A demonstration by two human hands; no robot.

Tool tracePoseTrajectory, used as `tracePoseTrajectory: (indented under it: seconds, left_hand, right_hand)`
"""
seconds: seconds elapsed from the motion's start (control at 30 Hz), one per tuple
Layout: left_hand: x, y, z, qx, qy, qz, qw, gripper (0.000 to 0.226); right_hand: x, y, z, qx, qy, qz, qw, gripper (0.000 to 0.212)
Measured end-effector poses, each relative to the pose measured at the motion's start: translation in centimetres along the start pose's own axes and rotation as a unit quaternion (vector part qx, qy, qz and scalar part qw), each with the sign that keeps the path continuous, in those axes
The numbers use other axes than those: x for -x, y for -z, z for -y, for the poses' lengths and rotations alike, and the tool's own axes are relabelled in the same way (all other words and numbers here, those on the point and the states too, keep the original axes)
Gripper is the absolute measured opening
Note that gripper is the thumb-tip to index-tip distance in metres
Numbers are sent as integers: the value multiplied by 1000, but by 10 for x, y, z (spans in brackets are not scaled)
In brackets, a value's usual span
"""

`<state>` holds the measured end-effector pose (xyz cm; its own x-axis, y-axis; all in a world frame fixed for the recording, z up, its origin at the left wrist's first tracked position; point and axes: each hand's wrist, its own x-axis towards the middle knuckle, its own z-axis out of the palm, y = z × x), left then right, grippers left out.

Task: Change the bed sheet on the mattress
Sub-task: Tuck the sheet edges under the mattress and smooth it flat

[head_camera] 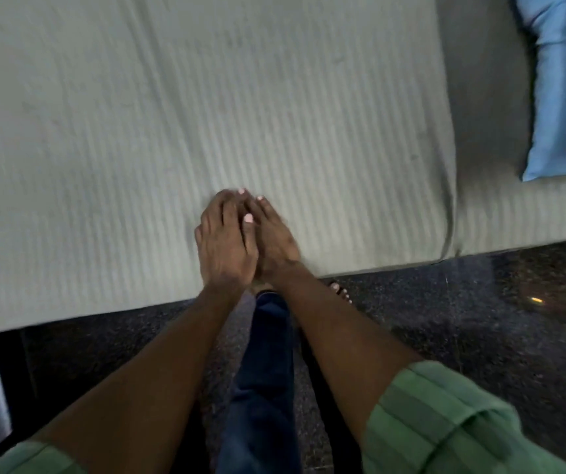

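- So both hands lie flat, fingers straight, on the pale green bed sheet (206,107): left hand (225,239) overlapping right hand (274,239)
- sheet's spread over the mattress
- blue pillow (554,90) far right

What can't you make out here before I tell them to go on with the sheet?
- Head view: right hand partly covered by left hand; its grip unclear.
- Sheet cut off by top and left edges; far side unseen.
- Pillow cut off by the right edge.
- Foot mostly hidden behind the right forearm.
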<state>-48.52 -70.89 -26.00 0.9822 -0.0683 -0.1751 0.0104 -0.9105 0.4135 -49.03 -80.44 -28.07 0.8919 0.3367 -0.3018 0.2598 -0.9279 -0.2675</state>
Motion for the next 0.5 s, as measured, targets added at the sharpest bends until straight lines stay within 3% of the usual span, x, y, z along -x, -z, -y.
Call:
tracePoseTrajectory:
  seconds: [0.07,0.2,0.3,0.37,0.43,0.5]
  left_hand:
    - [-20,-4,3,-9,-2,4,1000,41]
    - [-58,-8,-4,-5,-8,29,1000,42]
    - [-77,2,3,-2,-20,37,999,43]
    - [-89,11,12,2,-28,42,999,45]
    - [-101,19,21,10,-33,41,999,47]
    - [-114,24,24,16,-37,34,999,49]
  right_hand:
    - [-6,2,-33,-36,-30,-39,998,73]
    - [1,22,-126,9,-182,-74,980,69]
    - [10,40,-180,-50,-375,-106,919,69]
    - [6,48,-190,-78,-448,-107,884,69]
    - [-15,52,-167,-71,-442,-126,885,68]
    - [-50,52,-122,-58,-343,-159,924,65]
